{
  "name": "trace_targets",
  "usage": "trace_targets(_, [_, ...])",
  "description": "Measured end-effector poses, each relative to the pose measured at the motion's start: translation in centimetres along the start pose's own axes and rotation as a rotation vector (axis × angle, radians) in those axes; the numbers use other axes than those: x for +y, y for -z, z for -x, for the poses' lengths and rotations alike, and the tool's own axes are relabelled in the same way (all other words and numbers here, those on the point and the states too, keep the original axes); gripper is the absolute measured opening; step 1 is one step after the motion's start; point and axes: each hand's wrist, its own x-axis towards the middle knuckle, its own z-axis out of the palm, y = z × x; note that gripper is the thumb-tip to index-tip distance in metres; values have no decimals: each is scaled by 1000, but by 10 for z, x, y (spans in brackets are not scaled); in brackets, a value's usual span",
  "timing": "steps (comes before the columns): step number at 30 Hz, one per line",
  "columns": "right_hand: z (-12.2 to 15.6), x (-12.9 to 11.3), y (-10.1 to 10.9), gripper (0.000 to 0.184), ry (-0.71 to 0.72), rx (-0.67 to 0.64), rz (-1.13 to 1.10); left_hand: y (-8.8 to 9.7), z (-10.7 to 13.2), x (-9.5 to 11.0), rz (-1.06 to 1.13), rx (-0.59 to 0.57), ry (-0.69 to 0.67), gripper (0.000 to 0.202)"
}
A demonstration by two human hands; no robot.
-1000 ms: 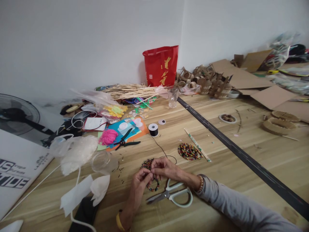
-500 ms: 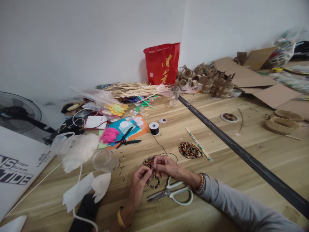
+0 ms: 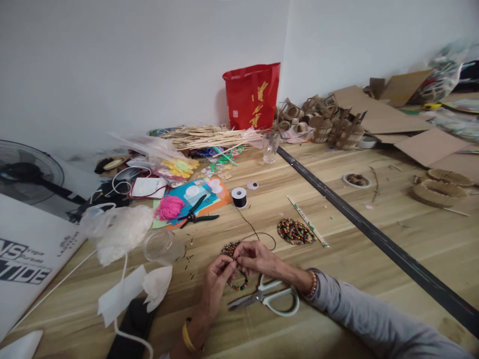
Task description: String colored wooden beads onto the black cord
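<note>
My left hand (image 3: pixel 217 276) and my right hand (image 3: pixel 258 258) meet at the fingertips, both closed in a pinch. Between them is the end of a thin black cord (image 3: pixel 256 233), mostly hidden by the fingers. The cord curves back to a black spool with a white top (image 3: pixel 238 198). Just below the fingertips hangs or lies a loop of multicoloured beads (image 3: pixel 239 286); I cannot tell which. Behind the fingers sits a small heap of similar beads (image 3: pixel 227 249). Scissors with pale handles (image 3: pixel 280 302) lie slightly apart, below my right hand.
Coiled bead strings (image 3: pixel 295 232) lie to the right beside a paper-wrapped stick (image 3: pixel 305 217). On the left are black-handled pliers (image 3: pixel 194 217), pink yarn (image 3: pixel 169 208), a clear jar (image 3: pixel 163 247) and a phone (image 3: pixel 131 329). A red bag (image 3: pixel 251 97) stands at the back.
My right fingertips have lowered slightly and closed in toward my left fingertips. The beads, scissors and spool stay where they were.
</note>
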Motion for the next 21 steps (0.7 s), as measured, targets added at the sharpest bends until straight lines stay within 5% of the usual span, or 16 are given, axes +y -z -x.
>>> trace_targets(21, [7,-7,0,17,216,78,519,-2,2,2,-106,-22,-21,22])
